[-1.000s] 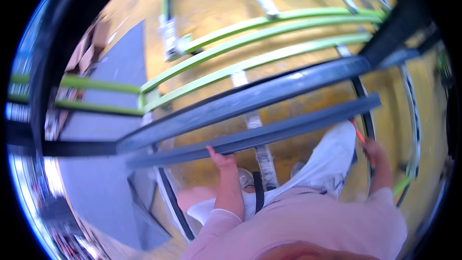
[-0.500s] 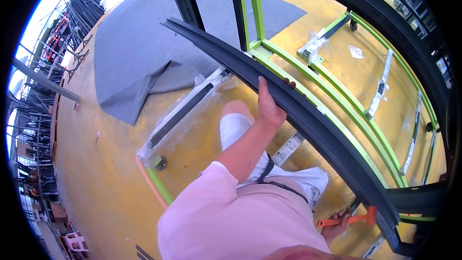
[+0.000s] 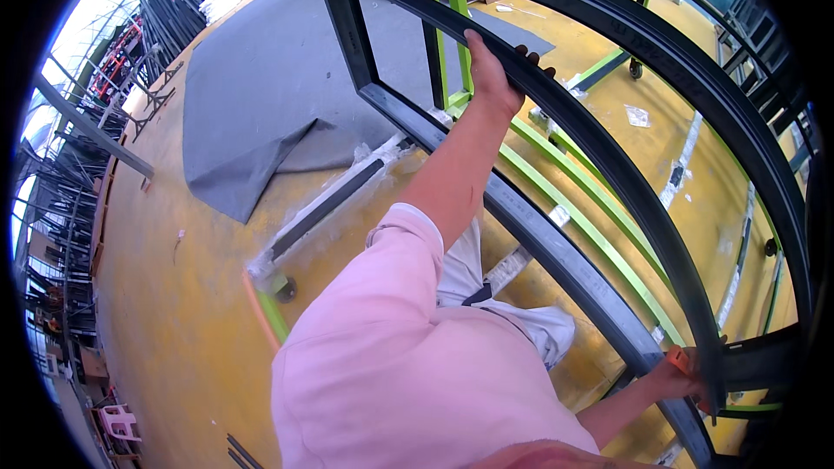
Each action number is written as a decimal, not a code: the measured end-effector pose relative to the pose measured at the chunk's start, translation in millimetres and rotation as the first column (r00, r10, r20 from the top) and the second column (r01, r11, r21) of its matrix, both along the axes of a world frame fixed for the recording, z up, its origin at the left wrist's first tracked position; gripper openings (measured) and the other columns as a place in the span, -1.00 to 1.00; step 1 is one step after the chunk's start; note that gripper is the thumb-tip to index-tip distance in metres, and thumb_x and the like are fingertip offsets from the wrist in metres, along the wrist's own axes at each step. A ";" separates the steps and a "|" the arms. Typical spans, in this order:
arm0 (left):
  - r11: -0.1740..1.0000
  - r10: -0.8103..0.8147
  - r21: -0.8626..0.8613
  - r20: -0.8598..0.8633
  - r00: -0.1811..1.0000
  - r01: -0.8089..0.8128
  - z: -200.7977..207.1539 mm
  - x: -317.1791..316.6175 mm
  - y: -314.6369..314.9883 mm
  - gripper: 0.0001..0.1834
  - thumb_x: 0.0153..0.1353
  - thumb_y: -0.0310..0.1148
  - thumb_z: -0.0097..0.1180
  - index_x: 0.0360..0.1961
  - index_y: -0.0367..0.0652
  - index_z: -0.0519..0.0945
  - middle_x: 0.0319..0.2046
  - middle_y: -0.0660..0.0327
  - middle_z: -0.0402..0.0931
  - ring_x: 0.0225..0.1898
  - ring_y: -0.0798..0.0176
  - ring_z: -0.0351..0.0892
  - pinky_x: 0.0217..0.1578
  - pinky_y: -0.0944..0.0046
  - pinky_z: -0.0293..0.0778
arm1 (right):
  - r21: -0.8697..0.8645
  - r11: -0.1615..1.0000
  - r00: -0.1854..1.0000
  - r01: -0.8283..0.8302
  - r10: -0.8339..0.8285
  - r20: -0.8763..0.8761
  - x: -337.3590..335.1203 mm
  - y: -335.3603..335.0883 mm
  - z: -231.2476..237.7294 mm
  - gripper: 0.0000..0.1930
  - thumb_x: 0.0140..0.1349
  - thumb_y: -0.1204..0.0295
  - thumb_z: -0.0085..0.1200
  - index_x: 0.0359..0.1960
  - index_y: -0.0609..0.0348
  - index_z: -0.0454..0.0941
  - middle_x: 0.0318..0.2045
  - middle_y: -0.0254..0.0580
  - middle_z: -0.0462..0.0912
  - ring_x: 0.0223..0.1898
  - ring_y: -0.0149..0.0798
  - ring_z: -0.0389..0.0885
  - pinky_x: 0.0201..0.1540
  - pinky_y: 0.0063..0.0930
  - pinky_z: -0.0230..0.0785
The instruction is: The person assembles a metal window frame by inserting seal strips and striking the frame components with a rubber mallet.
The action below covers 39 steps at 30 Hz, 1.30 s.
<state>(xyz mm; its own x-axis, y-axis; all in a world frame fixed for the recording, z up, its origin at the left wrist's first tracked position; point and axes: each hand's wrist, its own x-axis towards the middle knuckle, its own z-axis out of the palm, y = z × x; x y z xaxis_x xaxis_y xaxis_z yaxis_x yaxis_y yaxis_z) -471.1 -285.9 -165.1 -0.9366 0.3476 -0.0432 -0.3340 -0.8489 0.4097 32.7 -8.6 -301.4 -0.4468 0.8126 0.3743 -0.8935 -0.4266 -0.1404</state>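
My left hand (image 3: 497,87) is wrapped round a long black profile strip (image 3: 599,135), thumb on the near side and fingertips showing beyond it. The strip runs from upper left to lower right, inside a large black rectangular frame (image 3: 543,230). Its far end is close to the frame's upper left corner. Low on the right, my right hand (image 3: 667,379) is closed round an orange hammer (image 3: 680,361), of which only a small part shows. That hand is against the strip's near end; whether it also grips the strip is hidden.
A green steel rack (image 3: 578,247) with wrapped crossbars stands on the yellow floor (image 3: 174,321) beneath the frame. A wrapped bar (image 3: 326,200) sticks out to the left. Grey matting (image 3: 261,78) with a folded corner lies beyond. A pink stool (image 3: 119,422) stands lower left.
The strip has moved up and away from me, off the frame's near bar and into the frame's opening. My left hand rose with it. My right hand brought the hammer rightward to the strip's end.
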 end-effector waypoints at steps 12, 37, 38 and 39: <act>0.994 0.000 0.103 -0.325 0.946 0.036 11.9 -93.0 24.6 -0.16 0.36 0.47 -0.31 0.40 0.09 0.19 0.12 0.03 0.35 -0.03 -0.08 0.43 0.10 -0.38 0.45 | 0.143 0.985 0.994 0.100 -0.106 0.039 -33.9 73.3 40.6 0.11 0.13 0.08 0.41 0.53 0.33 -0.06 -0.21 -0.30 0.57 -0.38 -0.47 0.39 -0.13 -0.49 0.35; 0.984 0.166 0.023 -0.469 0.867 -0.175 90.5 -60.5 42.5 0.04 0.11 0.48 0.09 0.34 -0.19 0.37 0.32 0.02 0.38 0.31 -0.03 0.41 0.37 -0.13 0.33 | 0.027 0.882 0.876 0.471 -0.471 0.105 -95.6 68.7 185.5 -0.59 0.35 -0.07 0.15 -0.09 -0.03 0.48 -0.35 -0.35 0.47 -0.35 -0.37 0.41 -0.17 -0.46 0.37; 0.983 0.138 -0.049 -0.427 0.894 -0.175 95.3 -55.2 43.0 -0.03 0.17 0.41 0.11 0.33 -0.20 0.39 0.31 0.01 0.40 0.29 -0.05 0.44 0.35 -0.13 0.36 | 0.012 0.886 0.880 0.464 -0.463 0.104 -96.3 69.0 186.0 -0.59 0.32 -0.08 0.16 -0.10 -0.04 0.50 -0.37 -0.37 0.47 -0.38 -0.39 0.41 -0.18 -0.49 0.38; 0.978 0.114 -0.121 -0.382 0.917 -0.172 99.9 -50.0 43.7 -0.10 0.23 0.33 0.13 0.33 -0.21 0.40 0.29 0.00 0.42 0.26 -0.06 0.46 0.33 -0.13 0.39 | 0.012 0.879 0.873 0.476 -0.475 0.111 -97.9 68.5 186.7 -0.58 0.32 -0.08 0.16 -0.10 -0.03 0.50 -0.38 -0.36 0.47 -0.38 -0.39 0.41 -0.18 -0.49 0.38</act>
<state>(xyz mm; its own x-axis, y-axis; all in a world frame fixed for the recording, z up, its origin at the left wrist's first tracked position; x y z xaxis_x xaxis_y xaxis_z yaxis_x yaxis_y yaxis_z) -521.1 -242.2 -65.2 -0.9344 0.2252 0.2761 -0.0129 -0.7957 0.6055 -65.3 59.9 -114.7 -0.0418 0.9423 0.3323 -0.9689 0.0430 -0.2438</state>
